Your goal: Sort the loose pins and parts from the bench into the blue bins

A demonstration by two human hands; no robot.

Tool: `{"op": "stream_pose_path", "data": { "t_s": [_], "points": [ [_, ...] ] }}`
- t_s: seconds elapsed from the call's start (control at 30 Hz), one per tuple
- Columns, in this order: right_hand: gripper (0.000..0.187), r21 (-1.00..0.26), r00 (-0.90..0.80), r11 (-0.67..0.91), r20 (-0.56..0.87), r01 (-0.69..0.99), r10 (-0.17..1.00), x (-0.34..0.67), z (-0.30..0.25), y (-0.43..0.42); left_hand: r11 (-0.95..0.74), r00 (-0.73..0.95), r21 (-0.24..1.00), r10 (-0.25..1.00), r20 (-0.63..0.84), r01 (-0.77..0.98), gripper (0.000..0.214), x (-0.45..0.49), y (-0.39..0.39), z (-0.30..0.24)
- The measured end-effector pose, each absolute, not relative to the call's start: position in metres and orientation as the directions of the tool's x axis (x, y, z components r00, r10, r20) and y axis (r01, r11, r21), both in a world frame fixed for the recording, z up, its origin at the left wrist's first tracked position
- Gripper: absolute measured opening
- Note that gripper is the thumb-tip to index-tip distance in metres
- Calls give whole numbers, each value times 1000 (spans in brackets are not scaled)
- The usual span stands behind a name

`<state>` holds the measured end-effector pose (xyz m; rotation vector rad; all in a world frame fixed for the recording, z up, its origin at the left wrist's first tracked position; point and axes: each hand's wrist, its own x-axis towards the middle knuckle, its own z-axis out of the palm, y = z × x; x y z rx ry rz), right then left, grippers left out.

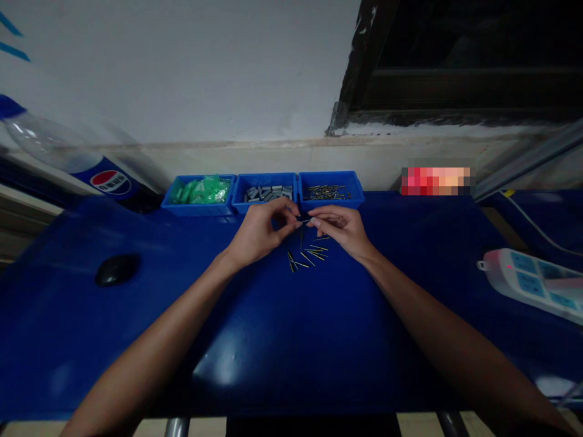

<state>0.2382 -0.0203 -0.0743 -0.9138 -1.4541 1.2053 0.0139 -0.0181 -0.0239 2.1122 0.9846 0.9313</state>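
My left hand (pixel 266 227) and my right hand (pixel 341 227) meet above the table, their fingertips pinched close together. Between them runs a thin, light metal pin (pixel 305 221), which both hands seem to grip at its ends; its detail is too small to make out. Below the fingers several slim brass-coloured pins (pixel 316 250) lie loose on the blue tabletop (pixel 273 340). Behind the hands stands a blue bin of similar pins (pixel 330 192). Beside it, a middle bin holds short grey metal pieces (pixel 268 193), and the left bin contains green plastic packets (pixel 203 189).
A large Pepsi bottle (pixel 107 176) leans at the back left, with a black computer mouse (pixel 117 269) in front of it. On the right lies a white power strip (pixel 532 282) with a red light. The wall (pixel 204 73) rises behind the bins.
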Motion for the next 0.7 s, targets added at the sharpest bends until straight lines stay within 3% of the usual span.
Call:
{"op": "stream_pose_path", "data": {
  "t_s": [0.47,0.6,0.7],
  "points": [
    [20,-981,-258,187,193,-47,947,240,-77,-17,-548,483,724,810,333,419,11,17,-21,-27],
    [16,-980,-220,191,198,-50,955,239,-77,-17,-565,442,643,820,364,517,9,16,-22,-24],
    [18,-975,-99,221,223,-31,970,237,-76,-18,-580,422,564,815,398,588,11,16,-24,-22]
  ]
}}
